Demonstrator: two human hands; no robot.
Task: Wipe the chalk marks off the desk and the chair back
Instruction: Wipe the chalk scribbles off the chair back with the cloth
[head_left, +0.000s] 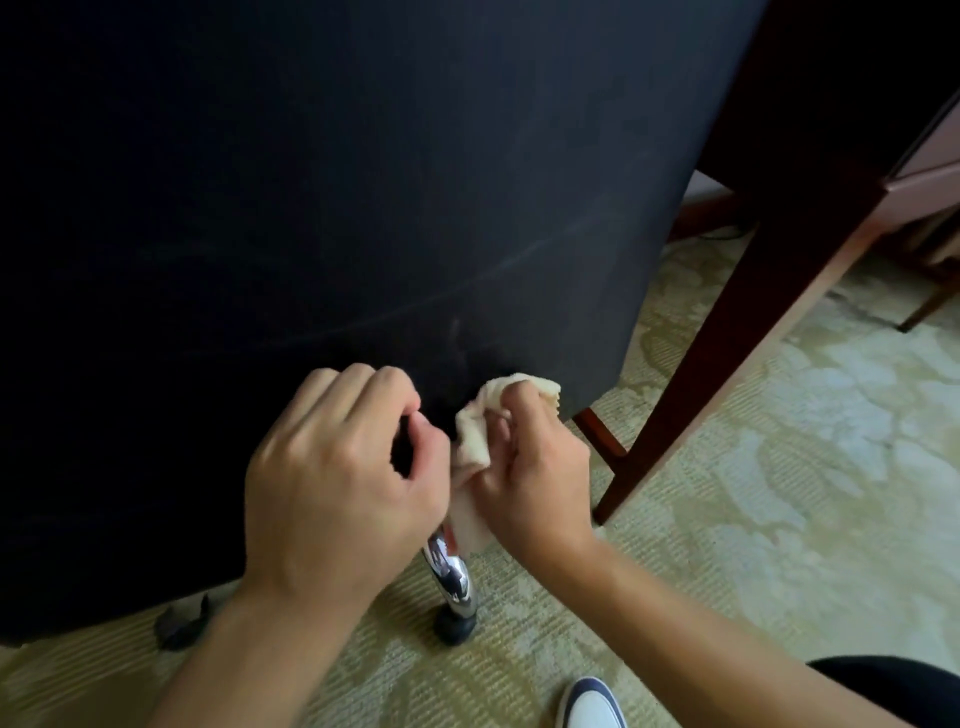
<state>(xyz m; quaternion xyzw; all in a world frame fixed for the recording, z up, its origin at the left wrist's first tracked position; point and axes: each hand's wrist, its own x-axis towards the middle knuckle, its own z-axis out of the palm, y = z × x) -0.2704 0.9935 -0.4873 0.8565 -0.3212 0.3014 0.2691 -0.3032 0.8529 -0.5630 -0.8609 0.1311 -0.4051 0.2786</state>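
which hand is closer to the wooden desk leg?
Right. The right hand, gripping the cloth against the chair back, sits just left of the desk leg. The left hand is further left, beyond the cloth.

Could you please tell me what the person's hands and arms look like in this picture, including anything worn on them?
Both forearms are bare, with no sleeves in view. The left hand and right hand wear no gloves, and no rings, watch or bracelets show on the visible parts. Fingernails look short and unpainted.
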